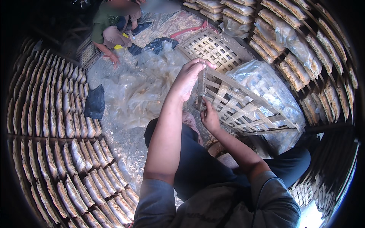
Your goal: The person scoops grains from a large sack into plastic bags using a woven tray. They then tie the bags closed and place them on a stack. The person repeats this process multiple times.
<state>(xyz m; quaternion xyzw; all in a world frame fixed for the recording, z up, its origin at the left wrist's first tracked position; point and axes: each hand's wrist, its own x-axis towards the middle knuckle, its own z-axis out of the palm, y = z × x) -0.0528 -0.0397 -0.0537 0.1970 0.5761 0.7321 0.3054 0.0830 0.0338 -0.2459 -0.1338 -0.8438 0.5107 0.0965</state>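
A woven bamboo lattice tray [238,105] with a wooden frame is tilted up in front of me, pale crumbs clinging to its strips. My left hand [190,77] grips the upper corner of its near frame bar. Lower on that same bar is my right hand [210,116], index finger against the wood and the other fingers curled. A second woven bamboo tray [212,50] lies on the floor just beyond. Behind the raised tray bulges a large clear plastic bag [265,82], its contents hard to make out.
Racks of pale, crusted slabs [75,155] curve along the left; more slabs [296,68] fill the right. Crumpled clear plastic sheeting [139,88] and a black plastic piece [95,102] cover the crumb-strewn floor. Another person [114,34] crouches at the far left, one hand low.
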